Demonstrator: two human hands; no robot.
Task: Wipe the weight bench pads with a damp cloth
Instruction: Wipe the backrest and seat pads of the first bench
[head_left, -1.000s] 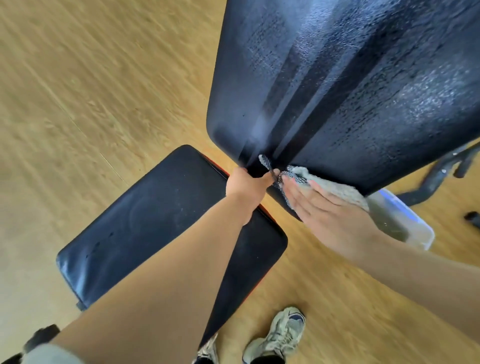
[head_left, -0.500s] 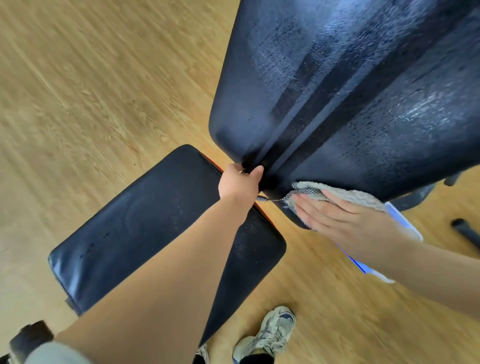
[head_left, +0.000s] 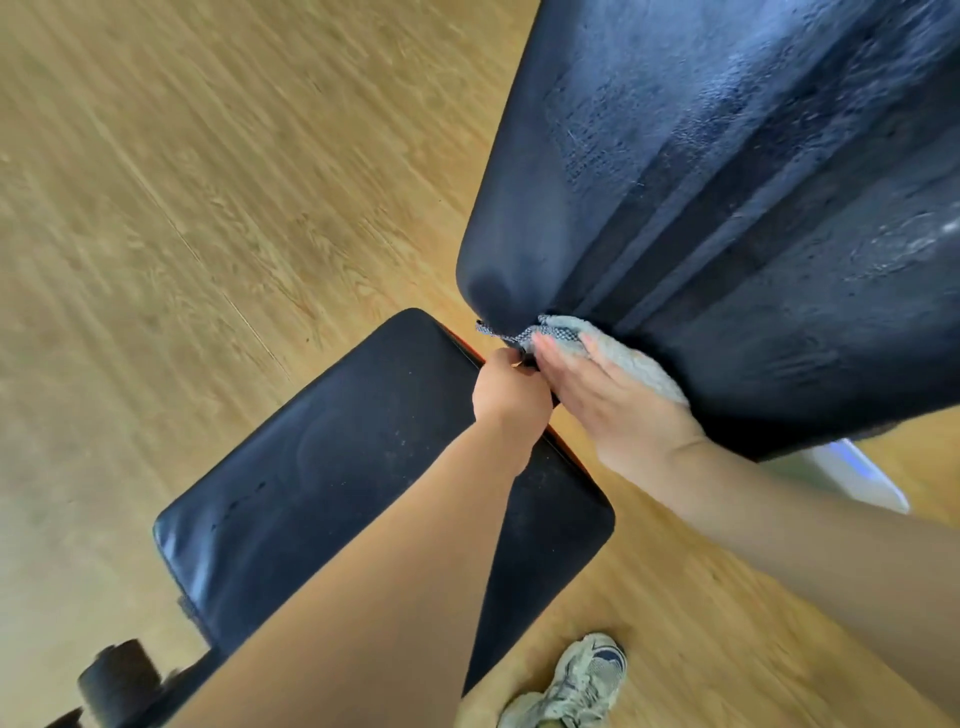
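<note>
The black back pad (head_left: 727, 197) of the weight bench slopes up at the upper right, its surface streaked with damp patches. Below it lies the black seat pad (head_left: 322, 467). A grey cloth (head_left: 613, 348) is pressed flat against the back pad's lower edge under my right hand (head_left: 608, 400), whose fingers lie straight over it. My left hand (head_left: 506, 389) is closed into a fist right beside it, at the gap between the two pads; its fingers seem to pinch the cloth's patterned corner (head_left: 498, 332), though the grip itself is hidden.
Wooden floor (head_left: 182, 182) surrounds the bench. A white and blue plastic container (head_left: 857, 473) shows behind the back pad at the right. My shoe (head_left: 576, 686) stands at the bottom edge. A black foam roller (head_left: 117, 680) of the bench sits at the bottom left.
My right hand has slid the cloth leftward along the back pad's lower edge, up against my left hand. The left hand has closed into a tighter fist. The view has shifted a little.
</note>
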